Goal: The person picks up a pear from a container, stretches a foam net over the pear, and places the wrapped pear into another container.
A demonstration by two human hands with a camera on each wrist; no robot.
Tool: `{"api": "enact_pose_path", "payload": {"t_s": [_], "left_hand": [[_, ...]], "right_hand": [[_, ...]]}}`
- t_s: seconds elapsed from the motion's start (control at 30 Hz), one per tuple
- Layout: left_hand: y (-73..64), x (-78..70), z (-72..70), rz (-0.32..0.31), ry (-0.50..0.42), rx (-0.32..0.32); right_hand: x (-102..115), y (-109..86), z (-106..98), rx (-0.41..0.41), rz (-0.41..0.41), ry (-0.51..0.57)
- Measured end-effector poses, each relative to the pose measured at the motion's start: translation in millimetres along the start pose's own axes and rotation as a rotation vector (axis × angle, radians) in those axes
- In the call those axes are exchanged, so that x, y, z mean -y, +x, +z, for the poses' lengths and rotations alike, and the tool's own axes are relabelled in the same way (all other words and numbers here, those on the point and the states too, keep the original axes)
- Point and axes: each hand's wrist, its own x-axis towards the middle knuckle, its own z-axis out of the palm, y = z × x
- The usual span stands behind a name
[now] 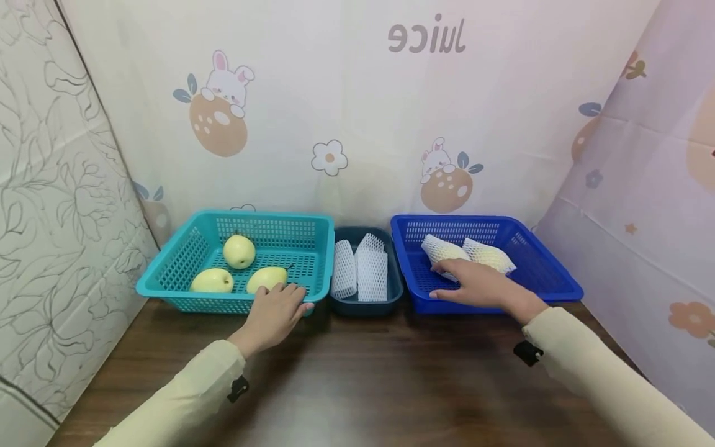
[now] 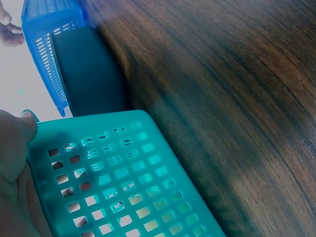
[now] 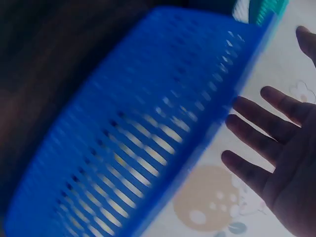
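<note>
Fingers spread and empty, the right hand (image 1: 480, 284) hangs over the blue plastic basket (image 1: 547, 264) where two yellow fruits (image 1: 487, 254) wear white foam-net sleeves (image 1: 431, 244), likely against bruising, while the left hand (image 1: 272, 318) meets the teal plastic basket (image 1: 268, 216), its grip on the nearby yellow-green pear (image 1: 267, 279) impossible to tell.

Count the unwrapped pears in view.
3, all in the teal basket: back pear, front-left pear, and front-right pear, partly hidden by the left hand.

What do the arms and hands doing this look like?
They're a person's: long, pale cream sleeves cover the arms, with a small black piece near each wrist. The left hand and right hand are bare, without gloves.
</note>
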Motion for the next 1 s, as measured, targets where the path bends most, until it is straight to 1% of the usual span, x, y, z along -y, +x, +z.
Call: {"api": "enact_pose_path", "payload": {"t_s": [0.13, 0.23, 0.33, 0.47, 0.63, 0.8, 0.87, 1.0], "left_hand": [[-1.1, -0.5, 1.7, -0.009, 0.0, -0.006], [-0.7, -0.8, 2.3, -0.004, 0.005, -0.018], [-0.1, -0.9, 2.3, 0.004, 0.011, -0.028], [0.1, -1.2, 1.3, 0.005, 0.013, -0.028], [0.2, -1.5, 0.8, 0.002, 0.013, -0.028], [1.0, -2.0, 1.5, -0.002, 0.006, -0.017], [1.7, -2.1, 1.1, -0.007, 0.001, -0.005], [3.1, -0.9, -1.1, -0.028, -0.01, 0.053]], "right_hand": [[0, -5.0, 22, -0.1, -0.05, -0.035], [-2, -7.6, 37, -0.169, -0.067, -0.058], [-4, -9.4, 49, -0.21, -0.073, -0.079], [-6, -10.5, 61, -0.251, -0.093, -0.143], [-10, -9.7, 72, -0.346, -0.119, -0.218], [-12, -9.4, 77, -0.413, -0.131, -0.239], [-13, -9.2, 78, -0.429, -0.136, -0.239], [-12, -8.6, 80, -0.444, -0.144, -0.235]]}}
